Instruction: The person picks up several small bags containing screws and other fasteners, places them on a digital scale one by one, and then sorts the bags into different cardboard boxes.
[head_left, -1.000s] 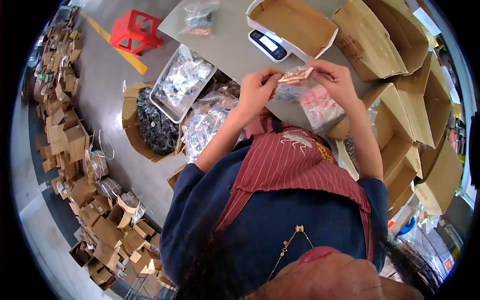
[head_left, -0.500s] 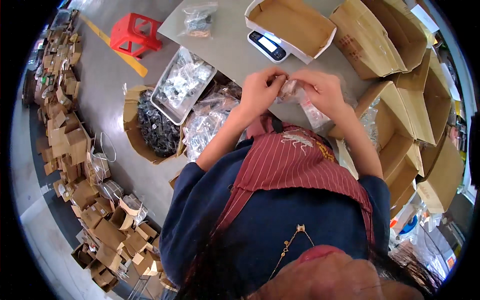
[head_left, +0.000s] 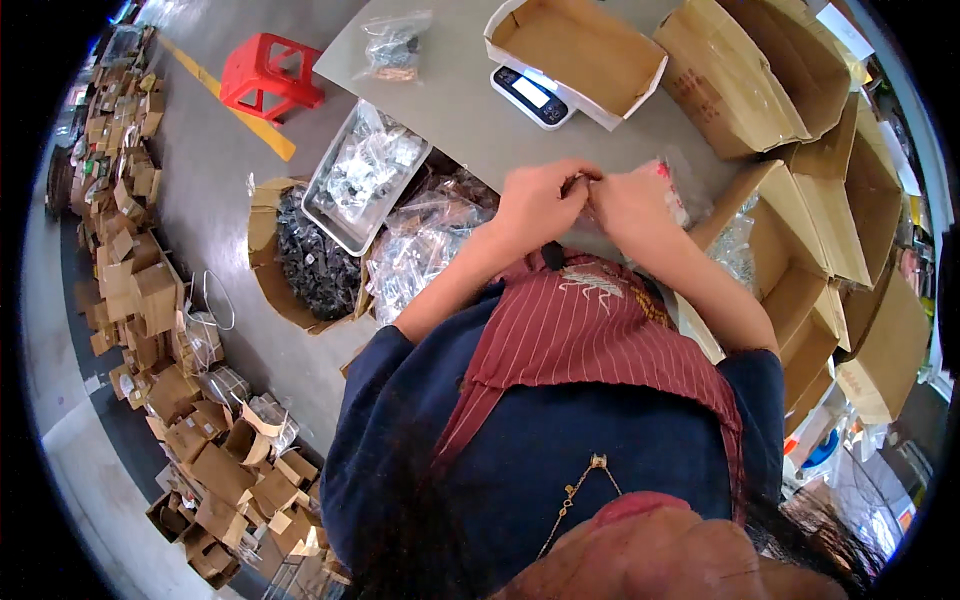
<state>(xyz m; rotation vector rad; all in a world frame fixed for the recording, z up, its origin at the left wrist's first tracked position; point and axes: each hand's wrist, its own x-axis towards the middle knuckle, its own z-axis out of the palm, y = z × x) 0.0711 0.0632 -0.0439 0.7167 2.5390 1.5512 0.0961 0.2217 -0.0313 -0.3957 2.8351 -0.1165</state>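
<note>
My left hand (head_left: pixel 540 207) and my right hand (head_left: pixel 637 208) meet over the table's near edge, thumbs and fingertips pinched together. Between and beneath them is a clear plastic bag (head_left: pixel 604 238), mostly hidden by my fingers and the right hand. Past the right hand's knuckles lies clear plastic with red marks (head_left: pixel 672 190); I cannot tell whether it belongs to the same bag. Farther off on the grey table (head_left: pixel 440 112) stands a small digital scale (head_left: pixel 530 97) with a lit display. A white-edged cardboard tray (head_left: pixel 580 50) rests partly over the scale.
A filled zip bag (head_left: pixel 393 48) lies at the table's far left. Left of me are a metal tray (head_left: pixel 352 240) of bagged parts, a carton (head_left: pixel 263 225) of black pieces and a red stool (head_left: pixel 262 75). Open cardboard boxes (head_left: pixel 735 85) crowd the right.
Both hands have come nearer to me and closer together. The clear bag that showed between them is now mostly covered, and red-marked plastic shows beyond the right hand.
</note>
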